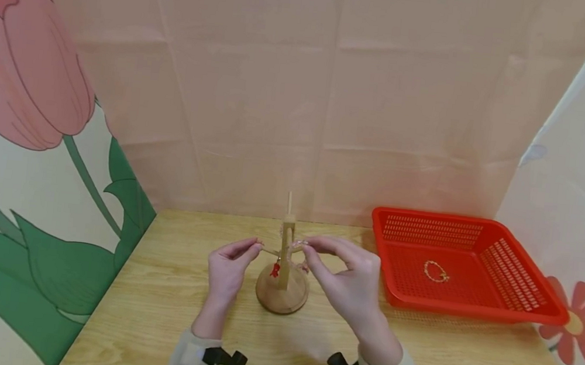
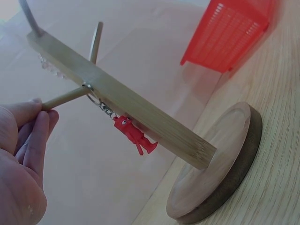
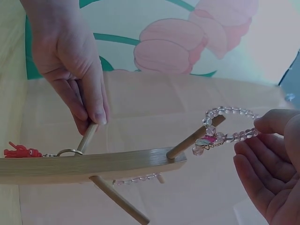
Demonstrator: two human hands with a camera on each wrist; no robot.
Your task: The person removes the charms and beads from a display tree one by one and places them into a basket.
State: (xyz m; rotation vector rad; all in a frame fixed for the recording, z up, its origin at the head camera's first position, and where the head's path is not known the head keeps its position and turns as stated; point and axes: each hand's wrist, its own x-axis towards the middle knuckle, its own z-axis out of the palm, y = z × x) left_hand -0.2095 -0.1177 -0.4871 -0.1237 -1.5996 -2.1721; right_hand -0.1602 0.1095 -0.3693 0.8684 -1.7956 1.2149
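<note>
A wooden peg stand point(image 1: 283, 275) with a round base stands upright on the table. My left hand point(image 1: 228, 267) pinches the end of one of its pegs point(image 2: 65, 97). On that peg hangs a keychain with a red figure point(image 2: 133, 132), close to the post. My right hand point(image 1: 347, 273) pinches a clear pinkish beaded bracelet point(image 3: 241, 136) with a small colourful charm. The bracelet's loop is at the tip of another peg point(image 3: 190, 141); whether the peg passes through it is hard to tell. A second clear beaded bracelet point(image 3: 137, 179) is behind the post.
To the right stands a red plastic basket point(image 1: 470, 310) with a gold-coloured beaded bracelet point(image 1: 436, 271) inside. The wooden table point(image 1: 153, 310) meets a pink cloth backdrop point(image 1: 257, 114) behind the stand. Panels with printed flowers flank both sides.
</note>
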